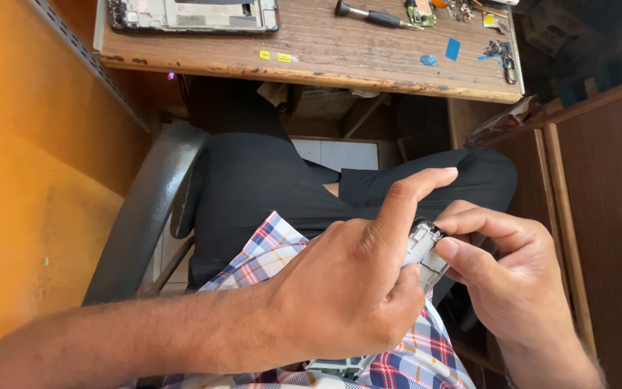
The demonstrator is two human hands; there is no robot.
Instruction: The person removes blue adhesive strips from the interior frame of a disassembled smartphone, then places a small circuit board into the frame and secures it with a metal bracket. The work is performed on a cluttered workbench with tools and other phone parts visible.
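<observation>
Clearly, the stripped phone frame (423, 253) sat over the person's lap, gripped between both hands and mostly hidden by them. The left hand (350, 281) was clamped around its body, forefinger lifted straight; the right hand (509, 277) pinched its upper corner with thumb and fingers together. It looked like the prying or part-seating stage, and the next move would likely call for steady, small force at that corner. Farther out, the worn wooden table (325, 57) held another opened device (194, 14), a screwdriver (376, 15) and small parts (462, 10); an orange wall (30, 180) stood left, a brown cabinet (599, 187) right.
</observation>
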